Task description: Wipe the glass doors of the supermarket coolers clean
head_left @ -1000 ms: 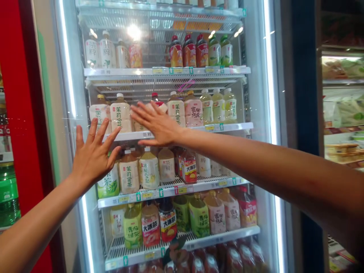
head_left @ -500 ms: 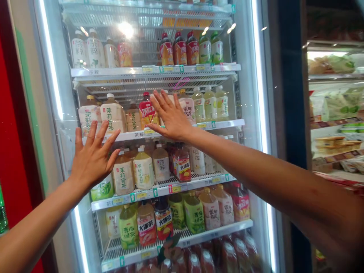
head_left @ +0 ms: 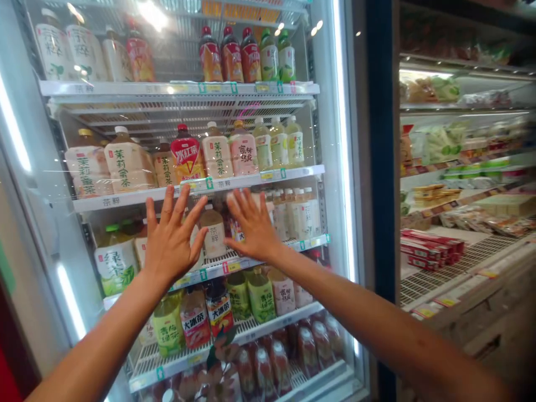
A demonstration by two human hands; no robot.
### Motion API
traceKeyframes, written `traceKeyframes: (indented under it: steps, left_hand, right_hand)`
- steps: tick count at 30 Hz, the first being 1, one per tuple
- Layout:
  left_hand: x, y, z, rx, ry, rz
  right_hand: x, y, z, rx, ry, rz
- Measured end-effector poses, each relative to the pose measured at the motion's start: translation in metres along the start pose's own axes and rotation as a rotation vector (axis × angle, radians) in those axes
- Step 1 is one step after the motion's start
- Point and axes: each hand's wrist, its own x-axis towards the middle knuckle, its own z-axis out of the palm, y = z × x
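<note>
Both arms stretch forward to a lit glass-fronted drinks fridge. My left hand (head_left: pixel 173 240), fingers spread and palm forward, is in front of the third shelf down and hides some bottles there. My right hand (head_left: pixel 252 229) is also spread flat, a little to the right, with its fingertips slightly blurred. Neither hand holds anything; whether the palms touch the glass I cannot tell. Between them shows a white-labelled tea bottle (head_left: pixel 214 235). Above the hands stand a red-labelled bottle (head_left: pixel 186 155) and a pink-labelled bottle (head_left: pixel 243 151). A green tea bottle (head_left: pixel 115 262) is left of my left hand.
Red-capped bottles (head_left: pixel 231 58) stand on the upper shelf. Lower down are a green bottle (head_left: pixel 168 329) and shrink-wrapped dark bottles (head_left: pixel 263 368). Right of a dark pillar (head_left: pixel 382 167), an open chiller holds packed vegetables (head_left: pixel 448 139) and red boxes (head_left: pixel 431 248).
My right hand has come down from the second shelf to the third. My left hand now sits closer to it. The view has turned right, showing more of the open chiller.
</note>
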Motion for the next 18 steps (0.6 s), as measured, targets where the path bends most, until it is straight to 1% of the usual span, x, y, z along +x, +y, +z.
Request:
traceKeyframes:
  steps: [2, 3, 4, 5, 8, 9, 10, 11, 14, 16, 18]
  left_hand:
    - [-0.011, 0.019, 0.004, -0.022, 0.027, -0.033]
    - [-0.019, 0.028, 0.008, -0.033, 0.033, -0.052]
    - [-0.027, 0.036, 0.011, -0.042, 0.030, -0.071]
    - [-0.036, 0.043, 0.016, -0.052, 0.020, -0.090]
    - [-0.062, 0.066, 0.035, -0.075, -0.007, -0.145]
    - [-0.070, 0.073, 0.042, -0.075, -0.007, -0.161]
    - [-0.078, 0.081, 0.049, -0.070, -0.006, -0.172]
    - [-0.085, 0.087, 0.056, -0.060, -0.003, -0.178]
    - [-0.101, 0.102, 0.074, -0.007, -0.010, -0.154]
    - [-0.107, 0.106, 0.083, 0.028, -0.001, -0.132]
    - [-0.109, 0.106, 0.088, 0.051, 0.023, -0.119]
  right_hand:
    - [-0.043, -0.014, 0.007, 0.049, -0.077, -0.217]
    - [-0.060, -0.016, 0.009, 0.066, -0.108, -0.261]
    - [-0.072, -0.016, 0.011, 0.074, -0.121, -0.254]
    - [-0.079, -0.014, 0.011, 0.071, -0.118, -0.191]
    - [-0.090, -0.006, 0.015, 0.028, -0.061, 0.139]
    - [-0.095, -0.006, 0.018, 0.020, -0.051, 0.206]
    - [-0.105, -0.009, 0.021, 0.021, -0.054, 0.226]
    - [-0.116, -0.013, 0.024, 0.030, -0.065, 0.207]
    - [-0.154, -0.021, 0.033, 0.058, -0.099, 0.107]
    - [-0.166, -0.015, 0.035, 0.053, -0.089, 0.123]
    - [-0.166, -0.002, 0.036, 0.035, -0.061, 0.197]
